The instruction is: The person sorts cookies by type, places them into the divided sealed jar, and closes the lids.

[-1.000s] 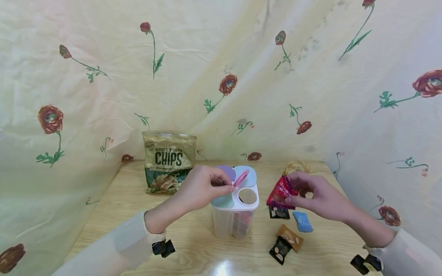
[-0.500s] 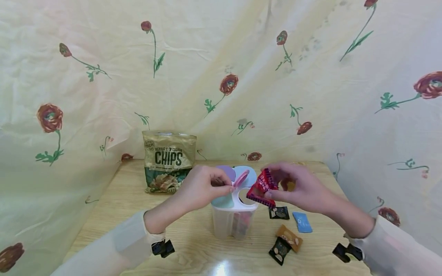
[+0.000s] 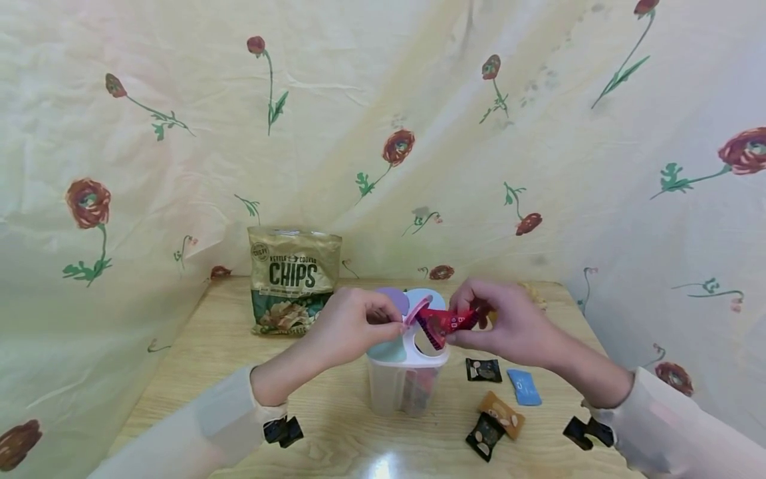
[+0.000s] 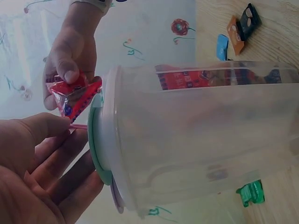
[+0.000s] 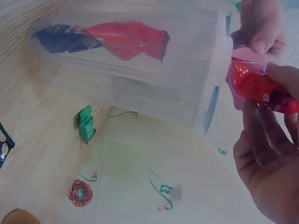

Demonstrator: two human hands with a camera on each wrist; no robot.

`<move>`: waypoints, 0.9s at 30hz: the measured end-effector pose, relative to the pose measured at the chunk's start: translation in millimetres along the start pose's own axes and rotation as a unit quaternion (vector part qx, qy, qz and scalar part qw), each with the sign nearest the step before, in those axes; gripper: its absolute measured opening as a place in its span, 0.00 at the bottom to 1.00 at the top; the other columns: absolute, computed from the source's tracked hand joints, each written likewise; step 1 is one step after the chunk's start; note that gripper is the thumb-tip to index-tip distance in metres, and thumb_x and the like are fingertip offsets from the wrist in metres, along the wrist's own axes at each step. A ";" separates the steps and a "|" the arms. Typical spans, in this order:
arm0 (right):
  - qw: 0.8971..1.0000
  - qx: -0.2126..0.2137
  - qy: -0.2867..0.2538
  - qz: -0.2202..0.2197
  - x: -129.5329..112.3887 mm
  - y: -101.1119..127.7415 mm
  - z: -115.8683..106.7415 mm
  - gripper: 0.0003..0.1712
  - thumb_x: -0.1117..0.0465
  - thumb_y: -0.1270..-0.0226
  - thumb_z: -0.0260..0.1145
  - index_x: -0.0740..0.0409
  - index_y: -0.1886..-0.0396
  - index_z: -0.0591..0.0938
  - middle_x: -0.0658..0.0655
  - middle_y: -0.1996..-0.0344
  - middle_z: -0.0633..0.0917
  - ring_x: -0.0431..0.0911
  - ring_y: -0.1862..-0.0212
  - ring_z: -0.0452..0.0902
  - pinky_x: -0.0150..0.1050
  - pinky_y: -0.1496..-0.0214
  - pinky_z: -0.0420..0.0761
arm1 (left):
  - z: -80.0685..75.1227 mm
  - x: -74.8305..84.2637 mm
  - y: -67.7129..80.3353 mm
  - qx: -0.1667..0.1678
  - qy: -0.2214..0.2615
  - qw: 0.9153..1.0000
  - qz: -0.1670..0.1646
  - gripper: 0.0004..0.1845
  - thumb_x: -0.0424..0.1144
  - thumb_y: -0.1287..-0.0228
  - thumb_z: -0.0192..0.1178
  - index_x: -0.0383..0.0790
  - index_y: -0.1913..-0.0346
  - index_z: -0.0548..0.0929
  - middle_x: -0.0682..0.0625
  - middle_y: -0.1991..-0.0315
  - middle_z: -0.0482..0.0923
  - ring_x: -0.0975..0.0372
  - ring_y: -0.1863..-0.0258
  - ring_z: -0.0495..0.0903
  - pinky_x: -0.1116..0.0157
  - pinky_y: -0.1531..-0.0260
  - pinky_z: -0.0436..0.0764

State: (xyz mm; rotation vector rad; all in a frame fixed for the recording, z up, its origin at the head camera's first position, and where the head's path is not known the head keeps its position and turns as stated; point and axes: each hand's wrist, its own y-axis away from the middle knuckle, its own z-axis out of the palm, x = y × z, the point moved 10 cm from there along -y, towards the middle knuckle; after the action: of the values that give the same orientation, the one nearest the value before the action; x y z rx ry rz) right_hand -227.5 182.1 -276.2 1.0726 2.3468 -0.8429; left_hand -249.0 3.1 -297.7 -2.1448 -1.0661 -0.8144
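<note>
Pinching one red packet (image 3: 445, 321) in right hand (image 3: 509, 326); left hand (image 3: 350, 326) gripping one pink flap (image 3: 417, 309), one container (image 3: 403, 386), four loose packets (image 3: 503, 412)

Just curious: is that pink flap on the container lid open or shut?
Open: the left hand pinches the pink flap raised, baring the round hole.

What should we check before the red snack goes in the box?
1. Pink flap held up by the left hand: ok.
2. Hole in the lid open: ok.
3. Red snack pinched firmly in the right hand: ok.
4. Snack tip over the hole: ok, it points down at the opening.
5. Room inside the box: ok, only a few packets show through the clear wall.
6. Box standing steady on the table: cannot tell, as only the flap is held.
</note>
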 end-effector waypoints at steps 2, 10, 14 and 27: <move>1.000 -0.010 0.006 -0.008 -0.7 -0.1 3.8 0.18 0.56 0.44 0.82 0.40 0.66 0.78 0.39 0.64 0.85 0.40 0.68 0.78 0.35 0.69 0.79 | -0.5 0.2 0.0 0.001 -0.001 1.000 0.000 0.05 0.40 0.39 0.73 0.54 0.71 0.89 0.64 0.71 0.86 0.72 0.66 0.84 0.68 0.61 0.83; 0.998 -0.047 0.022 -0.020 -3.6 -5.7 11.1 0.11 0.54 0.37 0.78 0.37 0.57 0.86 0.37 0.63 0.86 0.37 0.69 0.77 0.34 0.71 0.76 | -0.7 1.3 0.1 -0.001 0.005 1.000 0.005 0.05 0.39 0.39 0.73 0.53 0.71 0.89 0.64 0.70 0.86 0.72 0.66 0.84 0.68 0.61 0.83; 0.997 -0.075 0.016 -0.008 -3.2 -10.1 14.6 0.06 0.51 0.35 0.76 0.35 0.60 0.88 0.36 0.65 0.86 0.38 0.70 0.75 0.33 0.73 0.74 | 0.4 1.1 0.3 -0.003 0.009 1.000 0.006 0.05 0.39 0.39 0.73 0.52 0.70 0.89 0.64 0.70 0.86 0.72 0.66 0.84 0.68 0.60 0.83; 0.983 -0.183 0.014 0.009 -1.5 -23.9 33.8 0.08 0.59 0.28 0.69 0.42 0.69 0.83 0.41 0.74 0.81 0.37 0.76 0.70 0.32 0.73 0.73 | 1.2 1.9 -0.5 -0.005 0.004 1.000 0.003 0.05 0.39 0.39 0.73 0.53 0.71 0.89 0.64 0.70 0.86 0.72 0.67 0.84 0.68 0.61 0.83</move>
State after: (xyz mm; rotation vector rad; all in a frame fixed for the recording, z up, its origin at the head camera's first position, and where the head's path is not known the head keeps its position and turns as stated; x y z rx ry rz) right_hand -241.0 146.1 -291.5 0.9509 2.3861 -0.3672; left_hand -248.2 5.2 -297.0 -2.1494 -1.0534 -0.8265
